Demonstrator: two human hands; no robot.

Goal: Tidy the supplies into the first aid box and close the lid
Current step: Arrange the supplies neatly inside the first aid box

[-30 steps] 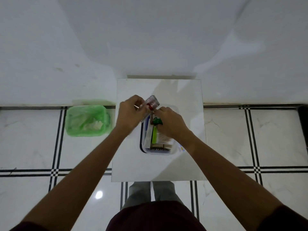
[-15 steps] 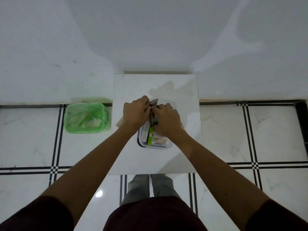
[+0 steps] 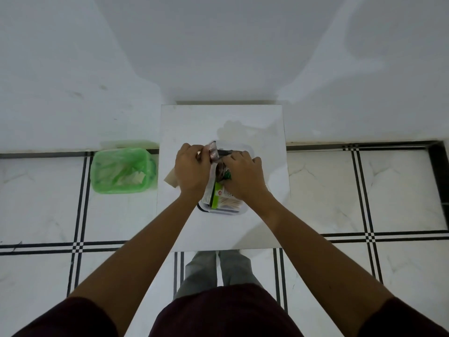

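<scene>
A clear plastic first aid box with a dark rim sits in the middle of a small white table. Upright packets fill it, among them a green-and-white carton. My left hand pinches a silvery blister strip that stands on edge over the box's far end. My right hand presses down on the packets beside the strip, fingers touching it. The lid is hidden or not in view.
A green bin lined with a green bag and holding scraps stands on the tiled floor to the table's left. A tan paper piece lies by my left wrist. A white wall rises behind the table. My legs are under the near edge.
The blister strip has come down from a raised tilt to stand edge-on among the packets. Both hands have closed in over the box.
</scene>
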